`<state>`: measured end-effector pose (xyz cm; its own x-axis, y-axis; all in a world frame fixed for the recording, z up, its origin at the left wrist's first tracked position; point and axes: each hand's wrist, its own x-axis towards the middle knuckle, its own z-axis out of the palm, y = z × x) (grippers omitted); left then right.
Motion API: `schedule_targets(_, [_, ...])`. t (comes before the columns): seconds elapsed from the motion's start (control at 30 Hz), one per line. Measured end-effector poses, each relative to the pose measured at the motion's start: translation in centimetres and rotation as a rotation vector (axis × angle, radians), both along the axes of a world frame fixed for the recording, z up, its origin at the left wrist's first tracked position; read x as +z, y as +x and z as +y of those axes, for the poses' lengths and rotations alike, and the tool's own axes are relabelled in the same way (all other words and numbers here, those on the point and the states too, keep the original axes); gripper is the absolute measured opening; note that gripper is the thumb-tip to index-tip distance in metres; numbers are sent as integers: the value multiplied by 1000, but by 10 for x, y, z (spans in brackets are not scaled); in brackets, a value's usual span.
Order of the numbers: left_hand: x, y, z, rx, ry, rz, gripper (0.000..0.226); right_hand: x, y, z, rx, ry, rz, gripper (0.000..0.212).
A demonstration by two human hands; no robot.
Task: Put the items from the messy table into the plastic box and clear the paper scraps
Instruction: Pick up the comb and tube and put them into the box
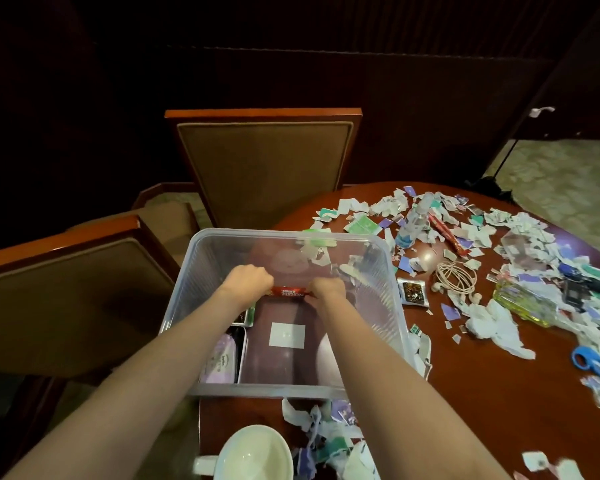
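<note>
Inside plastic box (388,271), left hand (248,280) and right hand (326,287) pinch red coffee sachet (289,292) by its ends, fingers curled, likely to lay it flat.

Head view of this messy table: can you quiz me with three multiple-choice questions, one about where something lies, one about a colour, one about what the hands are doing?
1. Where does the coiled cream cable lie?
A) inside the plastic box
B) on the table, to the right of the box
C) on a shelf

2. What colour is the coffee sachet?
A) red
B) green
C) yellow

3. What are the left hand and right hand doing?
A) both lie flat on the table
B) each grips an end of the sachet
C) both hold nothing

Answers:
1 B, the cable rests on the wood among paper scraps, outside the box wall.
2 A, its wrapper shows red between the two hands.
3 B, curled fingers close on both ends, above the inside of the box.
</note>
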<state>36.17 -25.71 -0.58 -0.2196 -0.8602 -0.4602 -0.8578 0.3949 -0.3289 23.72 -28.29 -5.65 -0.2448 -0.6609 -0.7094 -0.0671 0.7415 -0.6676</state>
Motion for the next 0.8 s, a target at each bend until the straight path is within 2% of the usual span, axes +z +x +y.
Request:
schedule_targets(0.03, [0, -1, 1, -13, -7, -36, 28, -2, -1, -1, 11, 15, 39, 35])
schedule_targets(0.1, [-3, 0, 2, -96, -16, -47, 28, -2, -3, -2, 54, 35, 98, 43])
schedule_targets(0.17, [0, 1, 2, -116, -18, -52, 29, 5, -8, 0, 82, 19, 104, 33])
schedule_targets(0.23, [2, 0, 3, -107, -52, -39, 29, 9, -13, 2, 68, 6, 52, 13])
schedule_targets(0.27, [5, -1, 4, -95, -67, -38, 29, 12, -17, 4, 38, 13, 14, 10])
schedule_targets(0.37, [12, -1, 5, -40, -73, -11, 30, 15, -20, 4, -11, 39, -114, 19])
schedule_targets(0.47, [15, -1, 8, 5, -97, 12, 29, 20, -22, 8, 71, 46, -83, 31])
schedule_targets(0.53, [20, -2, 11, 33, -127, 51, 28, 25, -26, 11, 102, 29, -40, 32])
schedule_targets(0.6, [28, -4, 14, 85, -141, 105, 28, 36, -28, 15, 140, 30, -41, 17])
schedule_targets(0.7, [40, -7, 20, 210, -164, 257, 24, 50, -35, 18, 164, 57, -48, 19])
schedule_targets(0.8, [54, -8, 28, 308, -201, 436, 18, 73, -41, 29, 215, 52, -49, 7])
